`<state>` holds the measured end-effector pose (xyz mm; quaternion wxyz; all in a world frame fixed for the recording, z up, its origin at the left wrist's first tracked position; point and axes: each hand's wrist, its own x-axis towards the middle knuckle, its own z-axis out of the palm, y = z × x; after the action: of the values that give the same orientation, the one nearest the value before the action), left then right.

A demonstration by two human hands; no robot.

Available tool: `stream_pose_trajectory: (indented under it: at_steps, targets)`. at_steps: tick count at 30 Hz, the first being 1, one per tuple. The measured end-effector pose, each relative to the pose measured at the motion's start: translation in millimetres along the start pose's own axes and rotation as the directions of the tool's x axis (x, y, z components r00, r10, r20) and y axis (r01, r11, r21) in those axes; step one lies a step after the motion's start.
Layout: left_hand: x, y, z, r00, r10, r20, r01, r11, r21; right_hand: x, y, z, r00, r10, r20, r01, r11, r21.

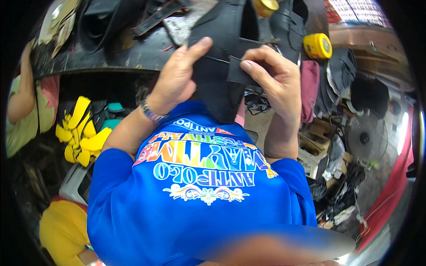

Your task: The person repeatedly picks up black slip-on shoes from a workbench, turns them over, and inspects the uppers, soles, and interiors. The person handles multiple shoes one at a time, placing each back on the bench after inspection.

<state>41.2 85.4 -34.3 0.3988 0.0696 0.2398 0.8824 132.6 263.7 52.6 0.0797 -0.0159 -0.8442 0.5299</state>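
A long black shoe piece (213, 75), which looks like leather, extends from the bench edge toward my chest. My left hand (177, 73) grips its left edge, thumb stretched over the top and the other fingers mostly hidden. On the right, my right hand (277, 77) pinches a small squarish black flap (239, 72) between thumb and forefinger. That flap lies against the shoe piece; whether it is joined on cannot be made out. A thin line crosses the black surface between my hands.
The dark bench (115, 60) bears a black shoe-like form (100, 24) and a yellow round container (317, 45). Yellow cut pieces (80, 133) lie lower left, near another person's arm (22, 97). To the right are a maroon cloth (309, 91) and a fan (364, 137).
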Motion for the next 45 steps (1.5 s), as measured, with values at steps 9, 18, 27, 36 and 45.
stream_pose_trajectory:
  at_steps: [9, 18, 27, 36, 45]
  targets:
    - [0.7, 0.1, 15.4, 0.998, 0.058, 0.024, -0.061, 0.985, 0.161, 4.5, -5.6, 6.1, 0.999, -0.052, -0.009, 0.05, 0.991, -0.124]
    - [0.5, 1.1, 11.0, 0.996, 0.083, 0.019, -0.085, 0.961, 0.264, 8.6, -6.0, 11.5, 0.994, -0.1, -0.048, 0.089, 0.977, -0.192]
    - [-1.2, 3.7, 7.8, 0.993, 0.116, 0.039, -0.122, 0.93, 0.346, 10.3, -5.8, 16.0, 0.993, -0.101, -0.061, 0.086, 0.975, -0.203]
    - [-0.2, 4.7, 3.1, 0.994, 0.1, 0.033, -0.105, 0.923, 0.371, 11.4, -3.2, 21.5, 0.993, -0.037, -0.113, 0.016, 0.984, -0.179]
    - [-0.5, 8.1, -2.8, 0.994, 0.098, 0.051, -0.111, 0.888, 0.447, 14.3, -0.3, 30.2, 0.989, -0.042, -0.143, 0.007, 0.972, -0.233]
